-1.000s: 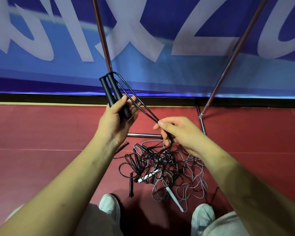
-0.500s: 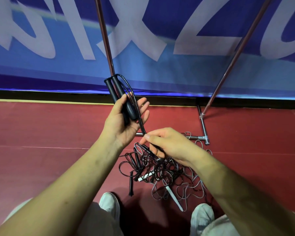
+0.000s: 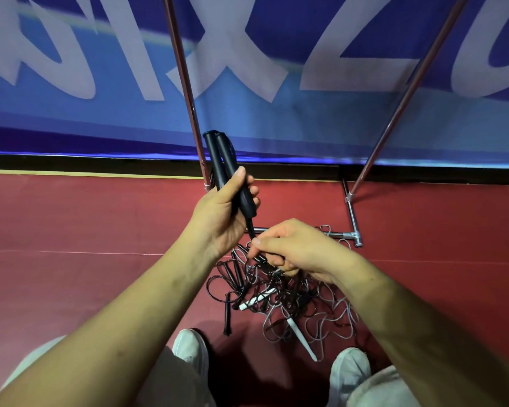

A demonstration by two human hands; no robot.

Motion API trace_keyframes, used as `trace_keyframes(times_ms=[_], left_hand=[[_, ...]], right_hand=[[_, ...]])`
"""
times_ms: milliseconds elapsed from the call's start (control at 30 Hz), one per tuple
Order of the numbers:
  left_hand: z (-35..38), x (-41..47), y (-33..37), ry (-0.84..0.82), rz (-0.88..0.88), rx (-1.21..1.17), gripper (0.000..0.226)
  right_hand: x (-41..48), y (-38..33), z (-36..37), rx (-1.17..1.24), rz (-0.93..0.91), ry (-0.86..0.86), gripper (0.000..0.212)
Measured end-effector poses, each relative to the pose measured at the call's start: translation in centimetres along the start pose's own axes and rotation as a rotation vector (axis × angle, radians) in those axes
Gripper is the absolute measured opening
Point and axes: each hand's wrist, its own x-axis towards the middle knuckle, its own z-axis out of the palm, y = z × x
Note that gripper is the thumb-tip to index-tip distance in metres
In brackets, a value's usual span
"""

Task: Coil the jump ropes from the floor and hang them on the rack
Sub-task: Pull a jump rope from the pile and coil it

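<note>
— What is the left hand [image 3: 218, 218] doing?

— It is sitting at the centre of the frame, fingers and thumb curling round two black handles [image 3: 222, 160]. It is gripping them side by side, and their tops are pointing up toward the upper centre.

— And the right hand [image 3: 297, 248]?

— It is hovering just below and to the right of the left one. Its thumb and forefinger are pinching a thin black cord [image 3: 251, 230], and the other fingers are curling in under it.

— Where is that cord going?

— It is dropping from the bottom of the handles straight into the pinch. Below the hand it is probably running down into the pile [image 3: 321, 315], though the tangle is hiding exactly where.

— Where is the pile lying?

— On the red floor [image 3: 100, 218], at the lower centre. Black and grey loops are crossing each other there, with a white handle [image 3: 301, 337] poking out toward the bottom. Two pale shoes [image 3: 190, 345] are standing just beneath it.

— And the rack [image 3: 352, 218]?

— Its chrome foot is lying on the floor at centre right, touching the pile's upper edge. Two reddish poles are rising from it to the top of the frame, in front of a blue banner [image 3: 276, 121].
</note>
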Motion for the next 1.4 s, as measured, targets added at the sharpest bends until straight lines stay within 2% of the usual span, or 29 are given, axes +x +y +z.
trace_keyframes(times_ms=[133,233,367,467,533,633,767,833,933,1000,1100,1233,1400], left_hand=[[0.1,-0.1,0.3,-0.02,-0.031,-0.045,0.023],[0.1,-0.5,0.3,-0.027,-0.042,-0.031,0.016],[0.0,-0.6,0.3,-0.048,-0.02,0.04,0.025],[-0.2,0.1,1.3,-0.087,0.045,0.003,0.014],[-0.8,0.9,2.0,-0.074,0.077,0.012,0.01],[-1.9,1.6,2.9,0.011,0.119,0.061,0.015],[-2.4,1.6,5.0,0.147,0.269,0.177,0.022],[-3.1,1.6,5.9,0.198,0.342,0.28,0.021],[-3.9,1.4,5.9,0.305,0.343,0.503,0.019],[-4.1,1.4,5.4,0.344,0.258,0.583,0.02],[-4.0,1.1,4.2,0.286,-0.041,0.641,0.018],[-4.0,0.3,2.3,0.037,-0.315,0.817,0.023],[-3.2,-0.9,1.7,-0.308,-0.521,0.964,0.055]], right_hand=[[-0.1,-0.2,0.0,0.002,-0.052,0.025,0.027],[0.1,-0.2,0.1,0.048,-0.076,0.053,0.028],[0.1,-0.3,0.0,-0.01,-0.095,0.059,0.029],[0.1,-0.4,0.0,-0.121,-0.102,0.06,0.016],[0.2,-0.1,0.0,-0.087,-0.082,0.055,0.009],[0.1,-0.1,0.1,-0.05,-0.06,0.077,0.009],[-0.7,-0.5,0.0,-0.279,-0.091,0.052,0.015],[-1.2,-0.8,0.0,-0.362,-0.136,0.048,0.012],[-1.7,-1.8,-0.2,-0.399,-0.227,0.081,0.011],[-2.0,-2.7,-1.1,-0.432,-0.32,0.209,0.008],[-2.5,-3.8,-3.3,-0.423,-0.422,0.412,0.001],[-3.3,-3.9,-5.2,-0.439,-0.415,0.487,0.006],[-3.6,-3.4,-6.9,-0.369,-0.388,0.572,0.008]])
